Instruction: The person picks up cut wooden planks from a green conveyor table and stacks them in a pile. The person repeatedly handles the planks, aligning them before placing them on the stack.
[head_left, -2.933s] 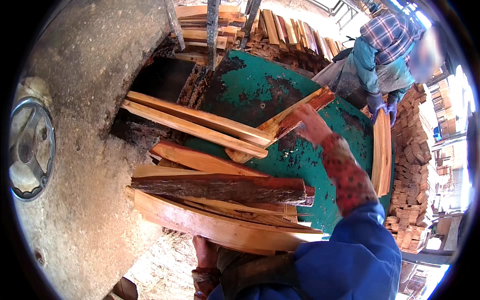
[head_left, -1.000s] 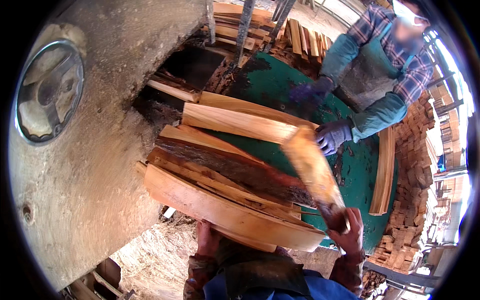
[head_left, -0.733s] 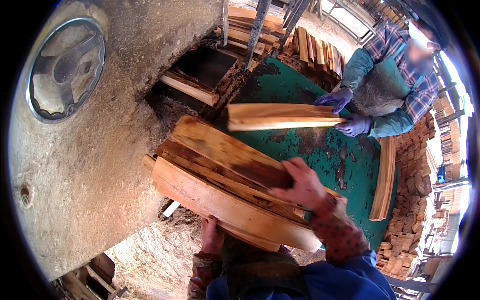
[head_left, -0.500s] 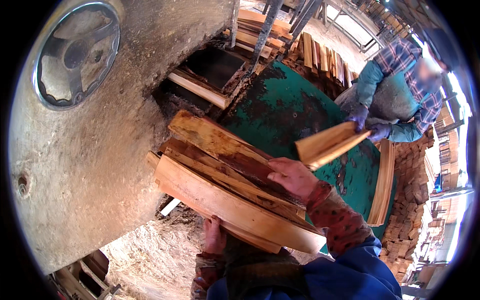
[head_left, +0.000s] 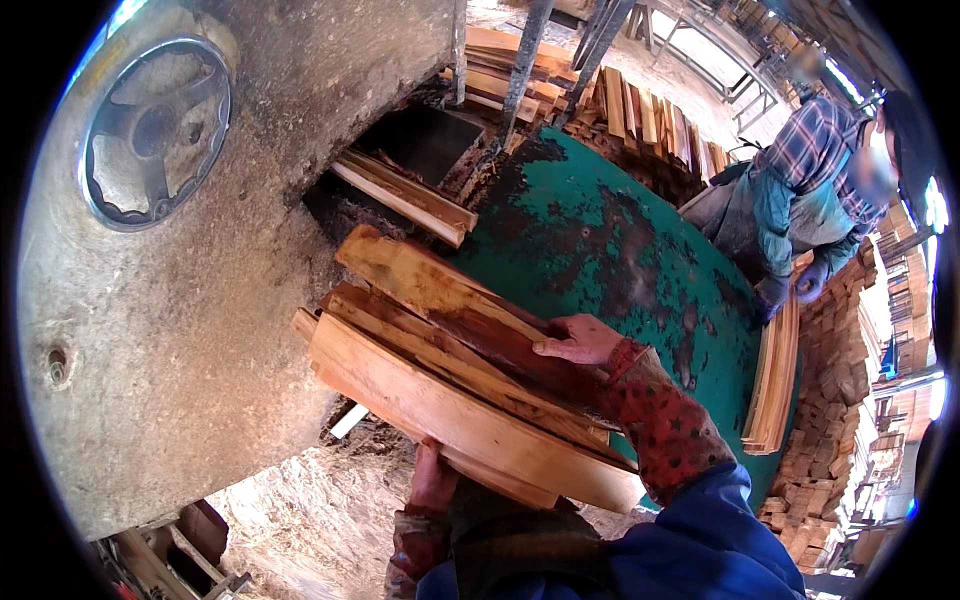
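A bundle of curved wooden boards lies before me, slanting from upper left to lower right. Its nearest piece is a pale, smooth board (head_left: 470, 405); beyond it lies a rough reddish-brown board (head_left: 440, 290). My right hand (head_left: 580, 340) grips the far rough board, thumb on its top face and fingers over the far edge. At the near side, my left hand (head_left: 432, 478) holds the lower edge of the bundle with the thumb up against the wood; its other fingers are mostly hidden.
A machine housing with a handwheel (head_left: 155, 132) stands at left. Boards (head_left: 405, 195) stick out of its dark opening. Ahead is a worn green table (head_left: 600, 230). A co-worker (head_left: 810, 190) bends over stacked boards (head_left: 772, 385) at its right edge. More wood piles (head_left: 825, 440) stand beyond.
The co-worker has lowered the carried board onto the stack at the table's right edge. Boards at the machine opening reach farther out. My right hand has shifted slightly along the rough board.
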